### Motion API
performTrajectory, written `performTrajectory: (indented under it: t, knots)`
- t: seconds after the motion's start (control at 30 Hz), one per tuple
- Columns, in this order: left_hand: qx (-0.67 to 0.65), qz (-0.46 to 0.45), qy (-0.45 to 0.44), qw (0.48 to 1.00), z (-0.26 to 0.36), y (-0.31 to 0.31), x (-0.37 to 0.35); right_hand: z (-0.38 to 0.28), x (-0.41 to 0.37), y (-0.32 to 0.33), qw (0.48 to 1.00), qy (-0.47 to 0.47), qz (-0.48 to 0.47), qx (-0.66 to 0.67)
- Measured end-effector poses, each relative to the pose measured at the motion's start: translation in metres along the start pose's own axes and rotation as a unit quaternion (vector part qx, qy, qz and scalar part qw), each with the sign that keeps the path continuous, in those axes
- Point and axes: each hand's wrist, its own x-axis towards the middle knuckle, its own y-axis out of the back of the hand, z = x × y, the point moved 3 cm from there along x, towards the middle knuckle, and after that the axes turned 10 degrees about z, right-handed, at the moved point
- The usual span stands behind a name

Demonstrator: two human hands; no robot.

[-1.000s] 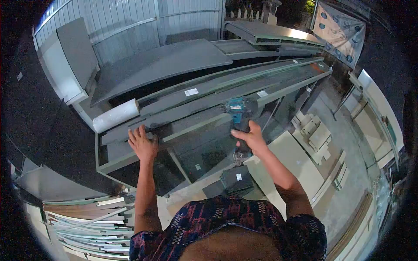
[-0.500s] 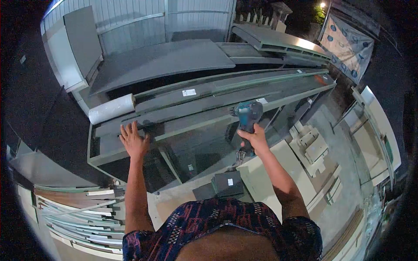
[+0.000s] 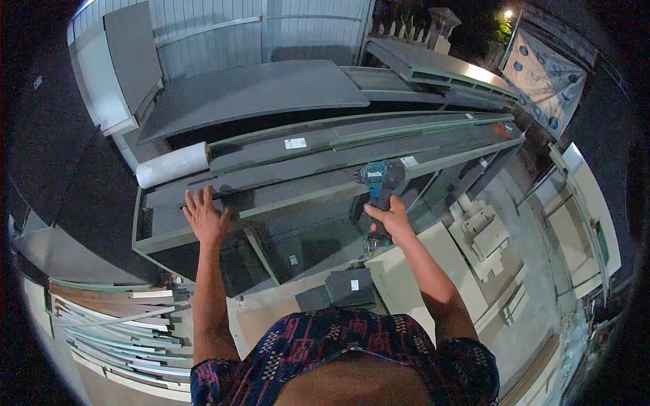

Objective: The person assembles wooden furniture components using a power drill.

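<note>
My right hand (image 3: 391, 220) is wrapped round the grip of a teal and black cordless drill (image 3: 380, 177), whose chuck points left above the front edge of a long dark cabinet (image 3: 305, 191). My left hand (image 3: 206, 216) holds nothing; its fingers are spread over the cabinet's near left edge. Just beyond that hand, a roll of clear wrap (image 3: 173, 165) lies across the left end. Dark boards with a white label (image 3: 295, 143) run lengthwise along the top.
A large grey panel (image 3: 257, 91) lies behind the cabinet. Stacked strips (image 3: 128, 338) are at lower left. Small dark panels (image 3: 352, 287) and pale boards (image 3: 426, 271) lie on the floor in front. Leaning panels (image 3: 586, 216) stand at right.
The drill and my right hand have shifted slightly left, and the drill's side now faces up more clearly. My left hand stays at nearly the same place on the edge.
</note>
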Motion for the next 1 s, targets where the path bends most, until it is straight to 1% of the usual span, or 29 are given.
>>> performTrajectory:
  t: [0.13,0.27,0.33,0.37,0.53,0.63,0.73,0.83,0.87,1.0]
  knots:
    - [-0.013,-0.001,0.0,1.0,-0.005,-0.006,-0.001,0.007,0.003,0.0,0.999,0.009,-0.027,0.021]
    - [-0.018,-0.002,0.001,1.0,-0.004,-0.006,0.0,0.008,0.001,0.0,0.999,0.015,-0.012,0.028]
    - [-0.009,0.013,-0.001,1.0,-0.004,-0.008,0.0,0.001,-0.002,-0.001,0.999,0.027,-0.003,0.03]
    - [-0.004,0.021,-0.002,1.0,-0.004,-0.008,-0.001,0.0,-0.002,0.0,0.999,0.024,-0.008,0.026]
    - [-0.012,-0.007,0.006,1.0,0.003,-0.013,0.001,0.004,0.003,0.007,0.999,0.024,0.0,0.023]
    - [-0.008,-0.011,0.002,1.0,-0.003,-0.017,0.001,-0.002,0.002,0.01,0.999,-0.015,0.003,0.046]
    - [-0.003,-0.003,0.005,1.0,-0.004,-0.015,0.003,0.001,0.017,0.012,0.996,-0.01,-0.001,0.091]
    - [-0.002,-0.004,0.008,1.0,-0.004,-0.012,0.001,-0.005,0.03,0.028,0.992,0.013,0.021,0.125]
    - [-0.002,0.002,0.004,1.0,-0.004,-0.012,0.001,-0.004,0.039,0.038,0.992,0.001,0.022,0.125]
    - [-0.008,0.008,0.007,1.0,0.002,-0.006,0.002,-0.012,0.064,0.072,0.994,0.016,0.076,0.081]
